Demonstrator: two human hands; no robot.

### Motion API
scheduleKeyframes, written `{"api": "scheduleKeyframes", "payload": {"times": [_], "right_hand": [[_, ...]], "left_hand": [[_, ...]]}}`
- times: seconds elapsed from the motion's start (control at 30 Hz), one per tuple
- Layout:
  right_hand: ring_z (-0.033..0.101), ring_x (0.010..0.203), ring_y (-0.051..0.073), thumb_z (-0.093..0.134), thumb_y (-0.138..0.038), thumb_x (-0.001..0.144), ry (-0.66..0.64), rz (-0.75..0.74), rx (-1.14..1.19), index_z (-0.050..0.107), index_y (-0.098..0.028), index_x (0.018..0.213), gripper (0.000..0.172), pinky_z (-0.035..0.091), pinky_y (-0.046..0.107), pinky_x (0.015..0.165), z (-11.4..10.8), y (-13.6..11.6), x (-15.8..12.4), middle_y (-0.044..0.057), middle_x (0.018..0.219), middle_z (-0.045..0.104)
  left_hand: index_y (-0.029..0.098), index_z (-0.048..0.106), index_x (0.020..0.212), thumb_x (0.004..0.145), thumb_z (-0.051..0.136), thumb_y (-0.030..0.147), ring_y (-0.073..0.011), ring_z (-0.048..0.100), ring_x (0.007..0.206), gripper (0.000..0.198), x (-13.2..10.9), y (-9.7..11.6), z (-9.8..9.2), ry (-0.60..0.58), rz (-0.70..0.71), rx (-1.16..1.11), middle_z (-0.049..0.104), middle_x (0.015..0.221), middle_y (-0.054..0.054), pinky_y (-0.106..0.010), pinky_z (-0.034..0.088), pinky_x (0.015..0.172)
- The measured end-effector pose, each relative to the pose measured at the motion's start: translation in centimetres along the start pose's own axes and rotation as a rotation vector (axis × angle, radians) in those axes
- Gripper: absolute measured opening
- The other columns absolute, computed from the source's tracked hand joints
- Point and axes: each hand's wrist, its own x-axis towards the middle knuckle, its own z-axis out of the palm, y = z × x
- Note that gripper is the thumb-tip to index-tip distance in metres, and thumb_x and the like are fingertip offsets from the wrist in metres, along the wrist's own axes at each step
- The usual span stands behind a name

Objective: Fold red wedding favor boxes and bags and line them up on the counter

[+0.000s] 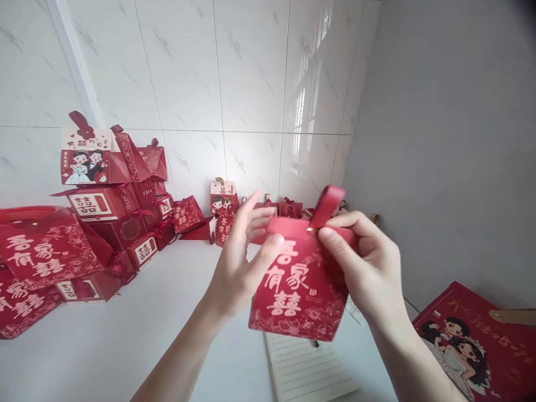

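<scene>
Two bare hands are recorded in the single head view, both engaged on one red gift box (295, 290). The box is held in the air at the centre of the frame, above the white tabletop (125, 335) and directly over a lined notepad (307, 371), without touching either.

The front face of the box is deep red and printed with large pale pink Chinese characters in three rows. A fine floral pattern in the same pale tone runs along the lower edge and up the sides. The box is tilted, with its top edge leaning towards the left. A red ribbon tab (329, 205) stands up from the top right, fixed at its base by a small gold fitting.

The left hand (240, 262) is clamped on the upper left of the box, thumb pressed flat on the front face. Its fingers are spread behind the top edge and are blurred. The right hand (366, 268) is closed on the upper right corner, thumb in front just under the tab's base, fingers curled behind.

A pile of red gift boxes (96, 223) is noted at the left against the tiled wall (251, 84). A larger red gift bag (477, 340) bearing a cartoon couple lies at the lower right.
</scene>
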Motion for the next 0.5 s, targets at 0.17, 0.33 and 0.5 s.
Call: {"api": "scheduleKeyframes", "payload": {"times": [0.17,0.33,0.5], "right_hand": [[0.046,0.060,0.010,0.067,-0.032,0.078,0.398,-0.129,0.442,0.055,-0.021,0.074,0.017,0.041,0.020,0.056,-0.3,2.0,1.6,-0.003,0.072,0.050],[0.052,0.070,0.014,0.062,-0.032,0.076,0.401,-0.065,0.635,0.050,-0.024,0.072,0.015,0.047,0.026,0.068,-0.2,3.7,2.5,-0.002,0.079,0.049],[0.056,0.090,0.018,0.054,-0.041,0.080,0.226,-0.084,0.671,0.059,-0.027,0.081,0.015,0.048,0.037,0.085,0.3,5.8,2.6,0.000,0.094,0.054]], "left_hand": [[0.032,0.031,0.141,0.066,0.075,0.044,-0.0369,0.036,0.132,0.088,0.1,0.2,-1.9,-0.304,-0.185,0.090,0.041,0.143,-0.008,-0.052,0.038,0.104],[0.030,0.039,0.132,0.068,0.076,0.030,-0.0282,0.053,0.117,0.073,-0.4,1.4,-0.8,-0.166,0.055,0.271,0.055,0.128,-0.007,-0.040,0.049,0.094],[0.025,0.041,0.130,0.070,0.071,0.013,-0.0248,0.048,0.120,0.069,-0.8,2.3,-0.3,-0.082,0.538,0.464,0.053,0.129,-0.007,-0.038,0.044,0.100]]}}
